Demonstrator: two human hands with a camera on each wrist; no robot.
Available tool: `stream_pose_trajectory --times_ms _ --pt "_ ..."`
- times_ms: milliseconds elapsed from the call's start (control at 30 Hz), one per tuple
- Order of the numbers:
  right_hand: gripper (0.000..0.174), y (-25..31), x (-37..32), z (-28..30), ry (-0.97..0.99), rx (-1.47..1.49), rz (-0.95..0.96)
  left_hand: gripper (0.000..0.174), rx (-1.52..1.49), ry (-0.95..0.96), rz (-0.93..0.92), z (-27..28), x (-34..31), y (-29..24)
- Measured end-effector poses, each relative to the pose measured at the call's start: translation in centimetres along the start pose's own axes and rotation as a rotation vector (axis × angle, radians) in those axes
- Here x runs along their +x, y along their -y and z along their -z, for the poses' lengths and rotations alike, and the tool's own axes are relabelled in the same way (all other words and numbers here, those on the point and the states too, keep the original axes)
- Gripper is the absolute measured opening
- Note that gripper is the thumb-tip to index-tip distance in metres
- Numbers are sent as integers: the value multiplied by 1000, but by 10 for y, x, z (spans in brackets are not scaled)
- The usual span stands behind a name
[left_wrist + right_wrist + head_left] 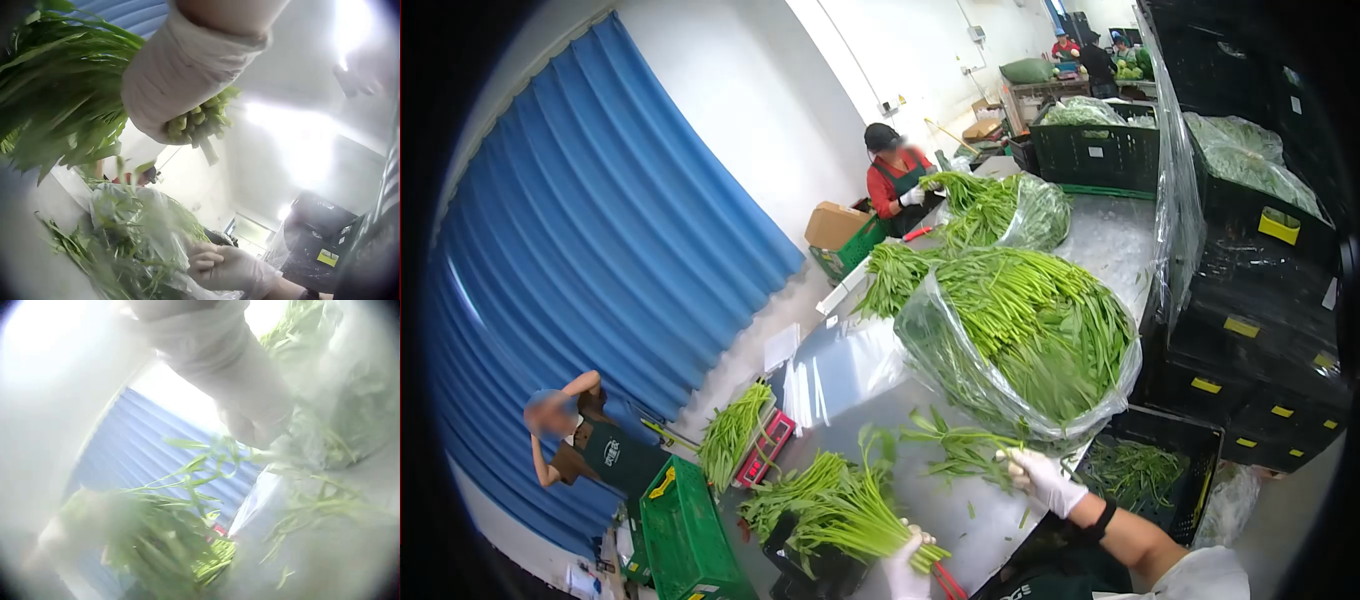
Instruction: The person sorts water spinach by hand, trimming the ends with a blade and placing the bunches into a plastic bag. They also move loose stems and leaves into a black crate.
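Note:
My gloved left hand (pixel 910 562) grips a thick bunch of leafy green vegetables (pixel 835 500) by its stems, near the front edge of the metal table. In the left wrist view, the cut stem ends (pixel 200 122) stick out past my fist. To the right, my gloved right hand (pixel 1048 482) pinches a few thin leafy stalks (pixel 965 437) just above the tabletop. Loose sprigs lie under and beside them. Beyond my right hand stands a large clear plastic bag (pixel 945 345), open and packed with the same greens (pixel 1040 320).
A red scale (pixel 765 448) carries another bunch (pixel 735 435), left of a green crate (pixel 690 530). A black crate (pixel 1205 470) with loose greens stands at my right, below stacked black crates (pixel 1250 330). One person (pixel 895 175) works across the table; another (pixel 600 450) stands left.

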State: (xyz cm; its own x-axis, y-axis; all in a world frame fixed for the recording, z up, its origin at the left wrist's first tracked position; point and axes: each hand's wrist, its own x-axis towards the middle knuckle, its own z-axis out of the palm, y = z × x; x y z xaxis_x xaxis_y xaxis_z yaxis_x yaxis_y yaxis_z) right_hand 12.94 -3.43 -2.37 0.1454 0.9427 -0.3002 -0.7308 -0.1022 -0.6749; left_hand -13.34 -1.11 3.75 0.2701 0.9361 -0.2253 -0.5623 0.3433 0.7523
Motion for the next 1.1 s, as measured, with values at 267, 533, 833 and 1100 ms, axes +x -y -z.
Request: stream_pose_trajectory --times_ms 267,533,833,1100 --pt "22 -11 -54 -79 -26 -895 651 41 131 -174 100 -46 -15 -1" --pt "53 -10 -82 -103 80 -1868 946 38 80 -84 16 -44 -18 13" --pt "48 22 -87 -100 454 -1592 873 32 265 -127 -125 -43 -18 2" --pt "22 22 -49 -120 214 -943 568 35 314 29 -94 -44 -20 5"
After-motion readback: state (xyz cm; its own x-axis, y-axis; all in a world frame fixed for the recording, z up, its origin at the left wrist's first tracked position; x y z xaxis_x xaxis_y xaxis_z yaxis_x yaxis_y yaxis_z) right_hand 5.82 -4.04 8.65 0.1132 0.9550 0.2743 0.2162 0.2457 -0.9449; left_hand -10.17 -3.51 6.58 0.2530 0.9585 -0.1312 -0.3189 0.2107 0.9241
